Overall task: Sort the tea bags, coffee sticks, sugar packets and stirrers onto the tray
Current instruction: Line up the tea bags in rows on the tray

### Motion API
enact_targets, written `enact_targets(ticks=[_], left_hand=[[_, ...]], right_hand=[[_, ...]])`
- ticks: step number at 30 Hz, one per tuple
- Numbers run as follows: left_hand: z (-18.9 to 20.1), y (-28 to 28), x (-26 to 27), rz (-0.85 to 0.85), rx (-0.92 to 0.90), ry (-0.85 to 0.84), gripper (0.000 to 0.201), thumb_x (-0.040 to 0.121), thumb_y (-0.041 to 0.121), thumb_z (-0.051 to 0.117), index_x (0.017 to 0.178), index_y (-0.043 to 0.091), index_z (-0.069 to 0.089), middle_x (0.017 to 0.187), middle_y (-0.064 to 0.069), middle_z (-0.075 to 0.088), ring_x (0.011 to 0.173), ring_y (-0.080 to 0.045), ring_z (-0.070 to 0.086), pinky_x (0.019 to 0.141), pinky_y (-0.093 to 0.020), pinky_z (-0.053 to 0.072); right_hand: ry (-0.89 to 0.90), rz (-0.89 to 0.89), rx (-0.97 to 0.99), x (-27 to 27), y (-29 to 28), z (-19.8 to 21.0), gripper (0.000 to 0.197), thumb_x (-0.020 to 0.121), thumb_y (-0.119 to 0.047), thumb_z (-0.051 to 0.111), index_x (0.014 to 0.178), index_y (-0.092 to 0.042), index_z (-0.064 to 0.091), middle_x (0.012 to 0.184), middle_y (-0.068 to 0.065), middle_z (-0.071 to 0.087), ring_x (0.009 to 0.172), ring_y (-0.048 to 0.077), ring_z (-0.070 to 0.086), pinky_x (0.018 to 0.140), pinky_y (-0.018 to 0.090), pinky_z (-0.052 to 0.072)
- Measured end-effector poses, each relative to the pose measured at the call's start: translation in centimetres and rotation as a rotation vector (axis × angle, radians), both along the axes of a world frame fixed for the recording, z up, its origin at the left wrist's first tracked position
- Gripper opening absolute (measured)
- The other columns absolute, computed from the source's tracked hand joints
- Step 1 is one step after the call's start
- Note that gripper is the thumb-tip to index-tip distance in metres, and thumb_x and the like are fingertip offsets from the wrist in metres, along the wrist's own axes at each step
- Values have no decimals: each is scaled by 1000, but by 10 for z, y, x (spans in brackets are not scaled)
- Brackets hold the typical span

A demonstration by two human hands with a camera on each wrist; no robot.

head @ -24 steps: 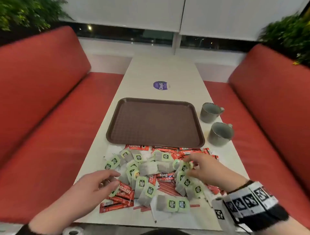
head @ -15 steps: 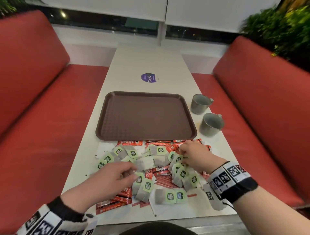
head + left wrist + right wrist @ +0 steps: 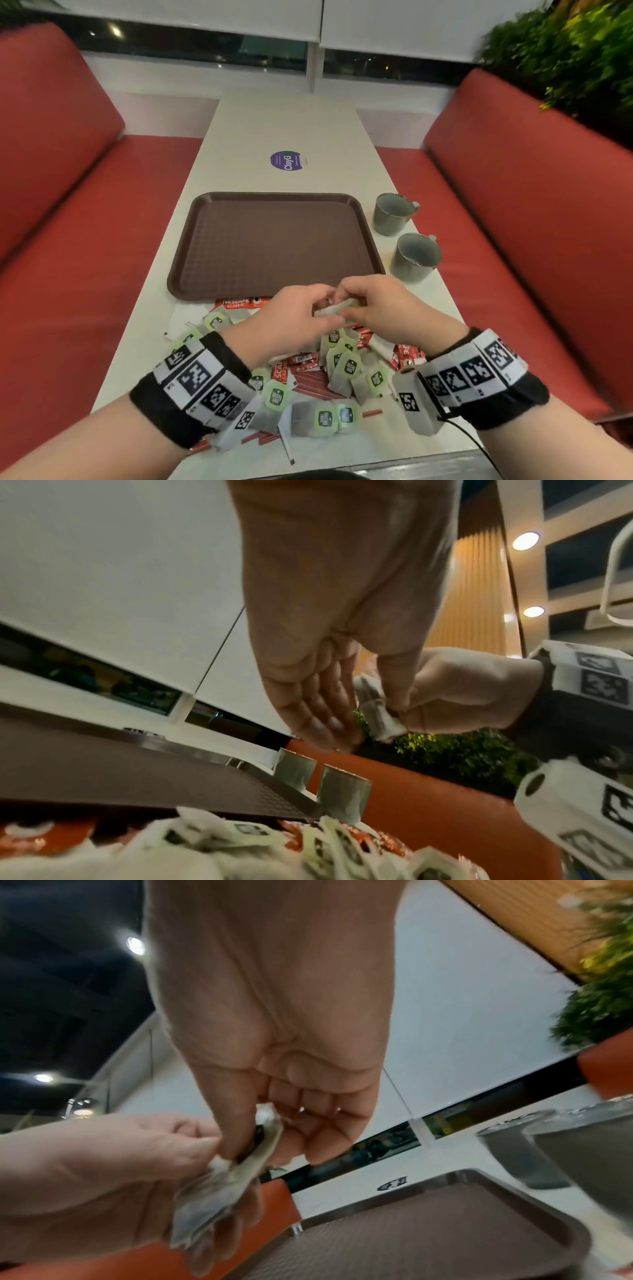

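Right now the left hand (image 3: pixel 291 318) and right hand (image 3: pixel 380 308) both pinch one small bundle of tea bags (image 3: pixel 337 308) between them (long axis running hand to hand), just short of the tray (image 3: pixel 274 240), which lies straight ahead
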State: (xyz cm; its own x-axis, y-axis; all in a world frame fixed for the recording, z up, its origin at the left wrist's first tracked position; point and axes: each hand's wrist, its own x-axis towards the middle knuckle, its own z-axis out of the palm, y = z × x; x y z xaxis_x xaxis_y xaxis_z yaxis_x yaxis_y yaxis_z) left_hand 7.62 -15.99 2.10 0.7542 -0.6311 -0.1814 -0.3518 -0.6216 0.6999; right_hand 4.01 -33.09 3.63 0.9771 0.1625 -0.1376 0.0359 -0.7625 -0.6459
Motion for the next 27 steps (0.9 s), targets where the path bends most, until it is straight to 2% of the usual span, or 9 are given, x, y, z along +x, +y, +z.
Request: enact_targets(ticks=[2, 4, 6, 11, 13, 15, 18, 22, 27], left_hand=[[-1, -3, 4, 67, -20, 59, 13, 90, 29, 59, 84, 18, 65, 75, 2, 67, 69, -15, 64, 66, -32, 52], [-7, 4, 8, 168, -135, 223, 16, 91, 18, 58, 87, 7, 69, 78, -7, 73, 68, -16, 69, 70, -35, 58], [-13, 14, 8, 281, -259, 371, 17, 91, 12, 58, 90, -1, 67, 80, -11, 73, 65, -15, 69, 64, -31, 57], [-17, 29, 6, 448, -426, 590, 13, 93, 9, 57, 102, 1, 61, 85, -13, 72, 63, -17, 66, 57, -25, 54], [-20, 32, 6, 499, -459, 636, 16, 94, 9, 55, 109, 6, 58, 97, -20, 71, 67, -18, 67, 59, -25, 54], [-24, 35, 6, 541, -494, 666, 17, 96, 11, 52, 113, 11, 55, 102, -19, 70, 77, -20, 69, 63, -26, 55], [-32, 38, 6, 584, -511, 663, 19, 98, 11, 48, 116, 14, 54, 100, -13, 72, 90, -21, 71, 70, -28, 58], [-34, 39, 8, 581, -518, 661, 23, 99, 8, 43, 118, 16, 53, 99, -13, 68, 89, -23, 69, 74, -32, 58], [-25, 47, 17, 532, -576, 676, 24, 101, 18, 42, 124, 20, 49, 110, -17, 62, 83, -19, 65, 66, -26, 54]], right_hand=[[-87, -60, 64, 7, -1, -6, 13, 84, -13, 67, 82, -24, 61, 73, -9, 60, 62, 3, 53, 58, 11, 42], [-117, -155, 104, 12, -7, -16, 13, 84, -15, 67, 89, -25, 61, 78, -11, 61, 69, 3, 55, 65, 13, 44], [2, -101, -3, 14, -12, -29, 15, 83, -20, 68, 97, -24, 63, 82, -14, 57, 74, 3, 54, 70, 21, 44], [94, 131, -307, 20, 0, -57, 34, 82, -35, 68, 113, -21, 63, 95, -8, 45, 98, 16, 50, 86, 31, 45], [107, 141, -333, 25, 3, -60, 25, 82, -33, 67, 105, -25, 63, 95, -7, 45, 103, 17, 47, 89, 32, 44], [131, 130, -307, 29, 3, -61, 10, 82, -27, 68, 84, -30, 58, 93, -7, 48, 101, 17, 47, 88, 32, 43], [169, 110, -250, 32, -2, -60, 27, 82, -20, 68, 67, -31, 49, 84, -12, 51, 89, 14, 52, 83, 32, 47], [209, 35, -37, 32, -5, -45, 15, 89, -17, 62, 76, -20, 55, 77, -5, 59, 68, 12, 58, 66, 28, 52], [44, 28, 66, 41, 13, -14, 15, 94, -18, 55, 81, -22, 50, 67, -6, 56, 61, 14, 56, 64, 31, 48]])
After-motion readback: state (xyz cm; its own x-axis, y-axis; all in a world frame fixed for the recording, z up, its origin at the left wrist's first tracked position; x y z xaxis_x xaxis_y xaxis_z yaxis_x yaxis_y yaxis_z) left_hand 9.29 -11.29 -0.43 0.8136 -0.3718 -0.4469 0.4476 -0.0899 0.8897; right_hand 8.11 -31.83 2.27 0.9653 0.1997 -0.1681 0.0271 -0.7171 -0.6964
